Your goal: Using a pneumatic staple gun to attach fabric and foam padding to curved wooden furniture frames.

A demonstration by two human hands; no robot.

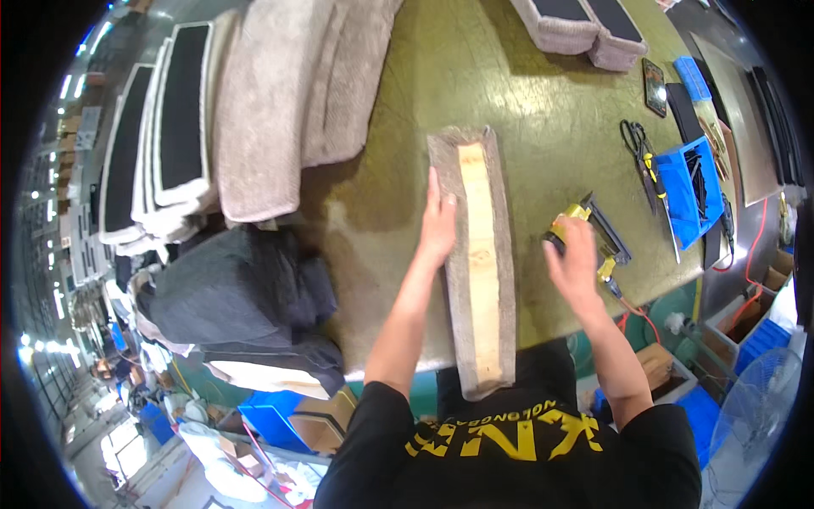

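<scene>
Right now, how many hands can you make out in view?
2. The left hand is at the left edge of the board; the right hand is at the staple gun. Any in the background may be hidden or too small to tell.

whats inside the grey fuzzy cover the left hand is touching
A pale wood strip shows along the middle of the grey fuzzy cover. Anything under its borders is covered, and the underside cannot be seen.
</scene>
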